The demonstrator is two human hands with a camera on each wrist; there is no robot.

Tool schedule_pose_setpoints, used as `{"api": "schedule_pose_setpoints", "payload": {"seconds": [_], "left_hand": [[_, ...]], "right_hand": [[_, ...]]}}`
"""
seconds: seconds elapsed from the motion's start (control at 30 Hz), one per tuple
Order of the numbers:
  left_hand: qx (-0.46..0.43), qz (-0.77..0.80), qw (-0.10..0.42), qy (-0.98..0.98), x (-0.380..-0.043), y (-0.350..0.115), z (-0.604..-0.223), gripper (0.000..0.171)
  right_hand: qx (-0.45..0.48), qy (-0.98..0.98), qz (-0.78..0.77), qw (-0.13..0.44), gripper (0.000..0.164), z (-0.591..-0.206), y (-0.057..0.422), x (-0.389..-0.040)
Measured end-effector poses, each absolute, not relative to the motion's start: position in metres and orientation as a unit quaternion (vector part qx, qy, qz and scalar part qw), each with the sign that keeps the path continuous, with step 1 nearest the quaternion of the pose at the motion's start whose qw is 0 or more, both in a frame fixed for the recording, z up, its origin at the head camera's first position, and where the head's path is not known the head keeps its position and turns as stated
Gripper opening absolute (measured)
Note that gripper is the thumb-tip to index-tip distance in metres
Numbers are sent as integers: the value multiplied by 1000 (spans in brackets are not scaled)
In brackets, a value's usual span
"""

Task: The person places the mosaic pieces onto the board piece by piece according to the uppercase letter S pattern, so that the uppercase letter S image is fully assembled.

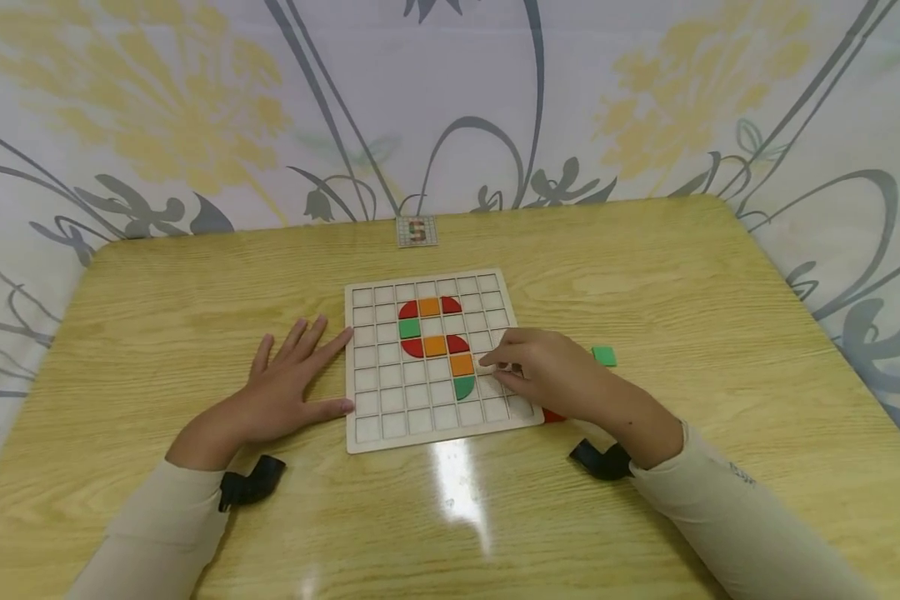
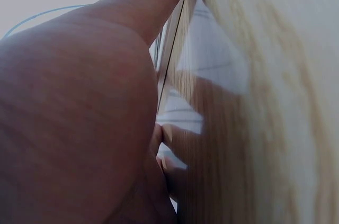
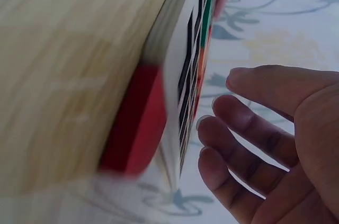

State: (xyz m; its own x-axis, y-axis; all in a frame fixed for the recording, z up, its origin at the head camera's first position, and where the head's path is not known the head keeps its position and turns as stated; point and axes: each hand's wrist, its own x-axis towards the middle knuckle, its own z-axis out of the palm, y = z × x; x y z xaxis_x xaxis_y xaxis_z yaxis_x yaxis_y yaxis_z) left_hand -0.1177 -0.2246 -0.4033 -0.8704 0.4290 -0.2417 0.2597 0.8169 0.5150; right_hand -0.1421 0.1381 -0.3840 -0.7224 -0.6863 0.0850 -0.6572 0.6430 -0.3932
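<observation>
A pale wooden grid board [image 1: 392, 427] lies on the table. Red quarter-round pieces [image 1: 412, 348], orange squares [image 1: 430, 307], a green square [image 1: 409, 328] and a green quarter-round piece [image 1: 464, 387] sit in its cells. My left hand [image 1: 281, 392] rests flat with spread fingers, its thumb and index fingertip at the board's left edge. Over the board's right side hovers my right hand [image 1: 551, 371], close to the lower orange square [image 1: 462, 365]. In the right wrist view its thumb [image 3: 265, 83] and loosely bent fingers stand apart, with nothing between them.
A small card [image 1: 417, 232] with an S-shaped pattern lies at the table's back edge. To the right of the board is a loose green square [image 1: 603, 357]. A red piece [image 1: 552, 416] lies by the board's lower right corner, partly hidden. Patterned cloth [image 1: 450, 100] hangs behind.
</observation>
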Motion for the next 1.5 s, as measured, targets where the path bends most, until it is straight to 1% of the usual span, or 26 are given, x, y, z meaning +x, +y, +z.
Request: {"api": "schedule_pose_setpoints", "payload": {"seconds": [0.2,0.53,0.67,0.83,1.07,1.37,1.5], "left_hand": [[184,243,183,935,-117,-225,-405,92],[188,248,177,934,-117,-223,-402,91],[187,247,177,934,-117,-222,-403,91],[190,244,176,935,-119,-223,-403,91],[183,239,179,936,-119,-225,-405,92],[185,244,180,935,-119,-225,-405,91],[183,247,182,934,-119,-225,-406,91]], "right_hand": [[-325,923,-207,30,16,-385,167,-140],[-295,936,-189,-16,21,-377,207,-141],[-276,943,-187,-12,24,-374,221,-146],[-242,950,-196,26,26,-369,236,-153],[-222,946,-203,120,29,-369,248,-160],[-214,937,-218,171,36,-373,257,-164],[-210,936,-219,180,34,-374,259,-164]]}}
